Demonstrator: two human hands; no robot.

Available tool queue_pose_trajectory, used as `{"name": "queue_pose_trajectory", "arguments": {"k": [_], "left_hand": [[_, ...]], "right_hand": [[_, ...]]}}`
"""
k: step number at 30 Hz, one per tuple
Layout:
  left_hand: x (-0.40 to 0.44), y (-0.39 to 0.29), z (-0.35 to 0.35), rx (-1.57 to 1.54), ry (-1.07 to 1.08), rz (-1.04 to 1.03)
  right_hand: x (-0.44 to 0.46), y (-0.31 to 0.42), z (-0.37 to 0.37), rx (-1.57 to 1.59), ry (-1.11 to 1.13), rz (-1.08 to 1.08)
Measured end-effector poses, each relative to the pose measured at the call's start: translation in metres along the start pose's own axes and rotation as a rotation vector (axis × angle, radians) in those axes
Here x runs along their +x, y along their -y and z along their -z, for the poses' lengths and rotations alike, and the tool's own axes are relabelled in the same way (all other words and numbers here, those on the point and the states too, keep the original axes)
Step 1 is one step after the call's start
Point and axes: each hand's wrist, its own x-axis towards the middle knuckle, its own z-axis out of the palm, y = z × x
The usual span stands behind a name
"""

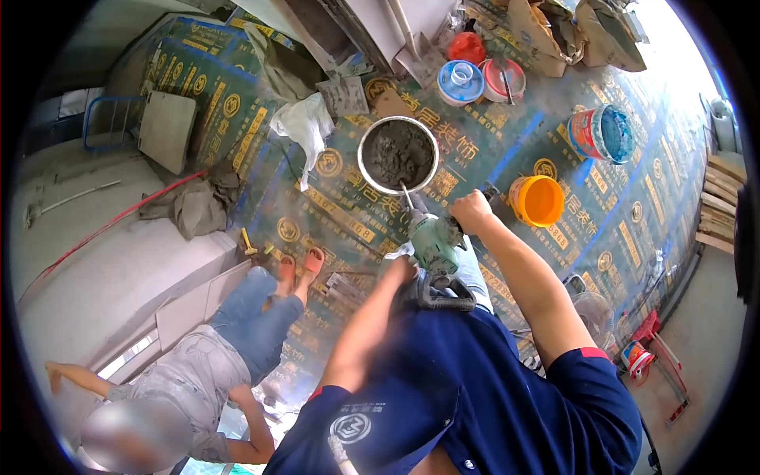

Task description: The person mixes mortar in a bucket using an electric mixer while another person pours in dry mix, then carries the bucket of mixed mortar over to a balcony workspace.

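Note:
A green power mixer (433,244) with a black rear handle is held in front of my body. Its metal shaft reaches down into grey mortar (400,154) inside a round bucket (363,169). My right hand (472,212) is closed round a grip on the mixer's right side. On the other side, my left hand (400,271) is at the mixer's body, its fingers mostly hidden and blurred.
Another person (198,356) in orange sandals is at the lower left. An orange bucket (518,202) stands right of the mortar bucket, with a blue-smeared bucket (584,133) beyond it. Two lidded tubs stand behind. A white cloth (303,127) lies left of the mortar.

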Motion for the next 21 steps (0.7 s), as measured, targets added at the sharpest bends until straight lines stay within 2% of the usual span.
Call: {"name": "queue_pose_trajectory", "arguments": {"k": [1,3,4,8,9,13,16,17,19,21], "left_hand": [[-0.005,-0.011,0.005,0.000,-0.005,-0.002],[-0.018,-0.018,0.002,-0.039,0.096,0.101],[-0.022,-0.018,-0.005,-0.078,0.038,0.106],[-0.025,-0.009,-0.022,-0.089,0.057,0.087],[-0.027,0.005,-0.040,-0.082,-0.087,-0.043],[-0.051,-0.009,-0.031,0.036,-0.042,0.018],[-0.053,-0.009,-0.022,0.088,0.104,0.085],[-0.060,-0.005,-0.027,0.142,0.061,0.045],[-0.060,0.000,-0.021,0.043,-0.016,-0.020],[-0.068,0.001,-0.008,0.035,0.011,0.098]], "right_hand": [[-0.003,0.000,-0.008,-0.003,-0.004,-0.001],[-0.013,0.007,-0.028,0.020,-0.176,-0.038],[-0.014,0.006,-0.036,0.023,-0.173,-0.038],[-0.019,0.015,-0.069,0.023,-0.141,-0.053],[-0.020,0.015,-0.074,0.000,-0.128,-0.078],[-0.042,0.024,-0.088,0.087,-0.163,-0.076],[-0.053,0.034,-0.094,0.109,-0.177,-0.078],[-0.058,0.037,-0.095,0.131,-0.182,-0.082],[-0.059,0.046,-0.099,0.199,-0.179,-0.086],[-0.059,0.058,-0.101,0.233,-0.138,-0.114]]}}
